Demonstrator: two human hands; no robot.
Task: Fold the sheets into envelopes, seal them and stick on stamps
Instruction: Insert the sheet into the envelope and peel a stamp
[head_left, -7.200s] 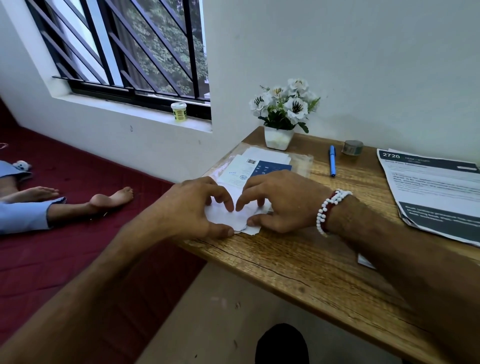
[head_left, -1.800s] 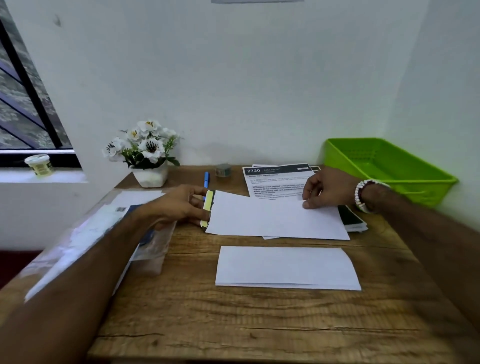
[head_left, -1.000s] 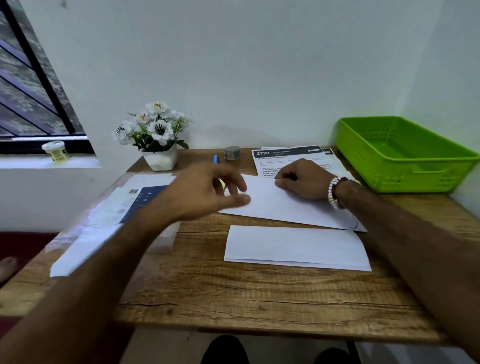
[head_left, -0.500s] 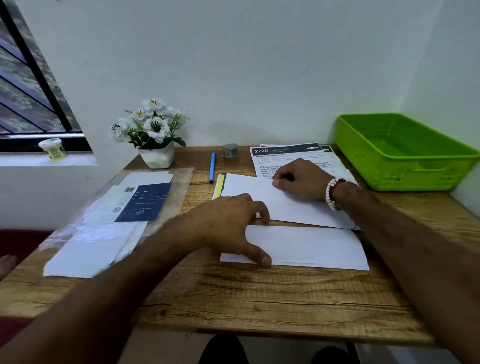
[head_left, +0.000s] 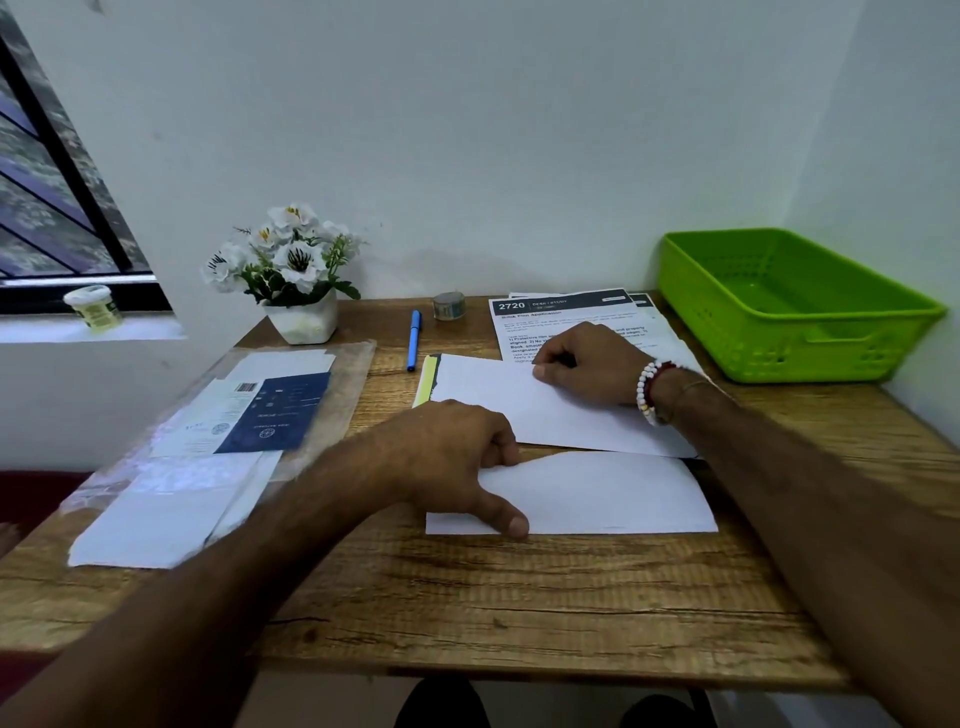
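Folded sheet lies across the near middle of the desk, its long edge toward the person. The left hand grasps its left end. The thumb is stretched out along the top of the paper, its tip at the near edge, and the fingers are curled in tight at the far edge, where the paper bends. The rest of the sheet runs out flat to the right of that hand.

Just behind it, edges almost touching, lies an unfolded sheet. The right hand, with a bead bracelet at the wrist, rests on its far edge. Its fingers are curled under and its thumb tip is on the paper. Whether they pinch the sheet cannot be told.

A yellow strip lies against that sheet's left edge, with a blue pen just beyond. Printed pages lie partly under the right hand, and a roll of tape stands near the wall. A green basket fills the right corner, a flower pot the left. A plastic sleeve of papers lies on the desk's left side.
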